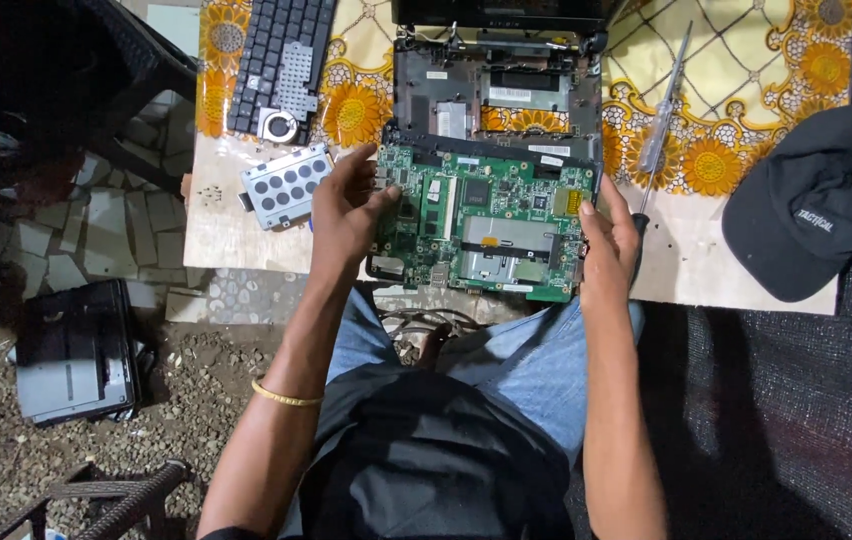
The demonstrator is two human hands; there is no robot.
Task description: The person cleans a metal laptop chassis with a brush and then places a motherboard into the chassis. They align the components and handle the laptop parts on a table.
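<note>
A green circuit board [481, 225] is held flat between my two hands over the near edge of the small table [691, 270]. My left hand [346, 215] grips the board's left edge, thumb on top. My right hand [608, 240] grips its right edge. Just beyond the board lies an opened laptop base [496, 95], its inside exposed.
A detached keyboard [276, 60] and a small round fan lie at the table's far left, a perforated metal drive bracket [286, 185] beside my left hand. A screwdriver [661, 130] and a dark cap [811, 205] lie to the right. A black flat device [76, 350] rests on the gravel floor.
</note>
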